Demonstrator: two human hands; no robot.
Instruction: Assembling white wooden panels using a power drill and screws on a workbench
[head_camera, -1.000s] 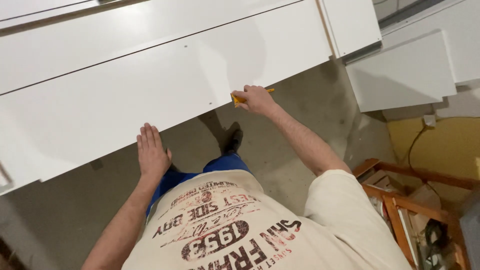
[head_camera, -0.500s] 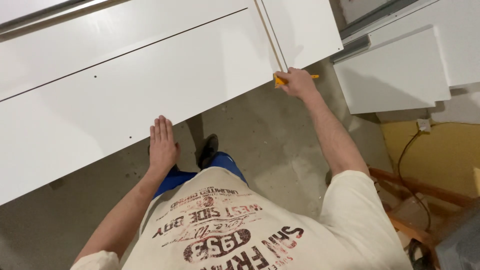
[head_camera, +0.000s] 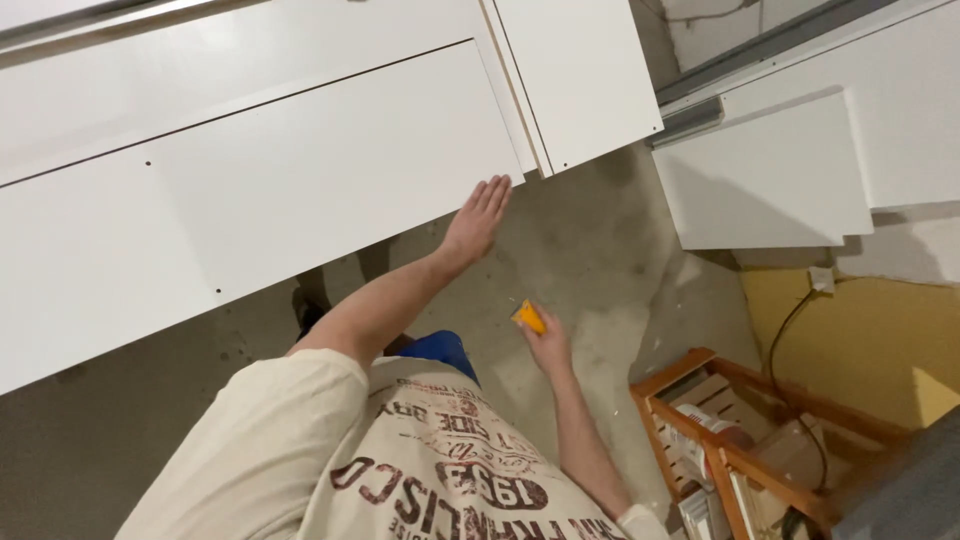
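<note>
A long white panel (head_camera: 300, 180) with small drilled holes lies across the left and middle of the head view. My left hand (head_camera: 478, 215) is stretched out flat, fingers together, and touches the panel's lower right corner. A narrower white panel (head_camera: 575, 80) lies just to the right of that corner. My right hand (head_camera: 548, 342) hangs lower, over the concrete floor, closed around a small orange tool (head_camera: 528, 316). It is clear of both panels. My printed cream shirt fills the bottom of the view.
Another white board (head_camera: 760, 180) lies at the right near a grey rail (head_camera: 690, 115). A wooden crate (head_camera: 740, 440) with things in it stands at the lower right by a yellow wall (head_camera: 880, 340) with a dark cable. The floor (head_camera: 600, 250) is bare concrete.
My left hand has slid right along the panel's edge to its right corner. My right hand has left the panel edge and dropped back toward my body with the orange tool.
</note>
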